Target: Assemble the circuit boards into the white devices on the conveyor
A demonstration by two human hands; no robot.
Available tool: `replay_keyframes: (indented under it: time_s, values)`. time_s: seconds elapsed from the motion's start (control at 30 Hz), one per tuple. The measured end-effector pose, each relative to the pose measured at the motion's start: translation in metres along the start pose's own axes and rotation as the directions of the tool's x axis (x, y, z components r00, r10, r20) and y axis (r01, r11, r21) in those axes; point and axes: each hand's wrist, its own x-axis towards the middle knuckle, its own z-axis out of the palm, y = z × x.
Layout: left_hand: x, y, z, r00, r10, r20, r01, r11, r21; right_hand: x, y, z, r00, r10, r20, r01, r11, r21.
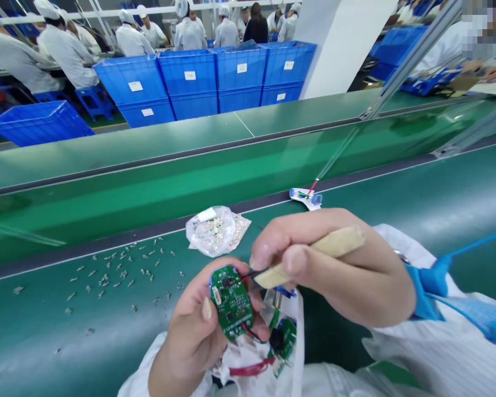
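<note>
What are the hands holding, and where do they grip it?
The left hand holds a green circuit board by its edges. The right hand pinches a wooden stick near its lower end.

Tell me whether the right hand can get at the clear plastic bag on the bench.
Probably yes: the plastic bag lies in the open just beyond the right hand, with nothing between them. But that hand is shut on a wooden stick, so grasping would be awkward.

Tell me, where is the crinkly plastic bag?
The plastic bag lies on the green table, middle of the head view, just beyond the left hand holding the green board.
</note>
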Motion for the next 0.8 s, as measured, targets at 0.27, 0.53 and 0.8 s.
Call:
replay_keyframes:
  time_s: [0.27,0.53,0.8]
  values:
    - [-0.0024,0.0021,0.0086,0.991,-0.008,-0.131,0.014,0.999,0.042,-0.0013,-0.0044,0.0029,0.995,0.004,0.097,-0.008,0.999,0.046]
    - [0.0016,0.0011,0.0054,0.995,0.059,0.074,-0.068,0.991,0.119,0.0015,-0.0021,0.0019,0.995,-0.047,0.088,0.042,0.997,0.063]
    - [0.0008,0.0017,0.0088,0.997,0.045,0.067,-0.049,0.997,0.057,-0.0008,-0.0044,0.0031,0.998,0.004,0.071,-0.008,0.998,0.065]
